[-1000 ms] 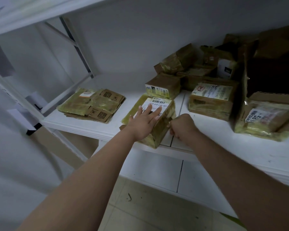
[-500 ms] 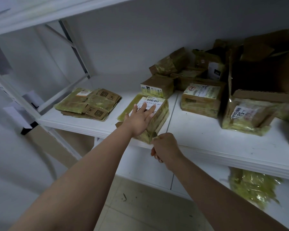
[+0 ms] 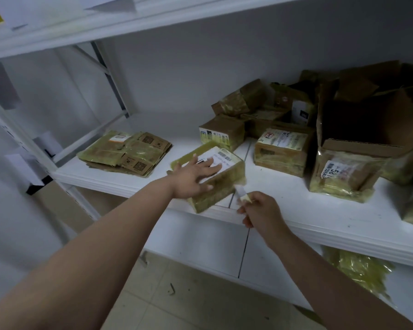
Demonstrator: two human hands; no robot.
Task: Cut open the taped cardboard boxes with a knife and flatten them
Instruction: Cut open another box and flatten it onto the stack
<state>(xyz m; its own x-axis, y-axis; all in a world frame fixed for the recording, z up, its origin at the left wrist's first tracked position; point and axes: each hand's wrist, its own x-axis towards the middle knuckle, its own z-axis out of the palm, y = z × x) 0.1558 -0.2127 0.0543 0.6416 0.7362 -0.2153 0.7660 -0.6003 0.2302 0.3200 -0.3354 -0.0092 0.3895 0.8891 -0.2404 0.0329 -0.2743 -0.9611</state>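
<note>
A small taped cardboard box [image 3: 221,186] with a white label sits at the front edge of the white shelf [image 3: 296,210]. My left hand [image 3: 193,175] lies flat on its top, fingers spread over the label. My right hand [image 3: 260,210] grips a small knife [image 3: 240,192] in front of the shelf edge; the pale blade points up at the box's near right corner. A pile of flattened taped boxes [image 3: 126,153] lies to the left on the shelf.
Several more taped boxes [image 3: 284,148] crowd the back right of the shelf, with a larger open carton [image 3: 367,129] beside them. Yellowish tape scraps [image 3: 358,270] sit on the lower level at right. An upper shelf [image 3: 105,22] hangs overhead.
My right hand dropped below the shelf edge, then rose back, and its knife blade shows at the box's corner. My left hand stayed flat on the box.
</note>
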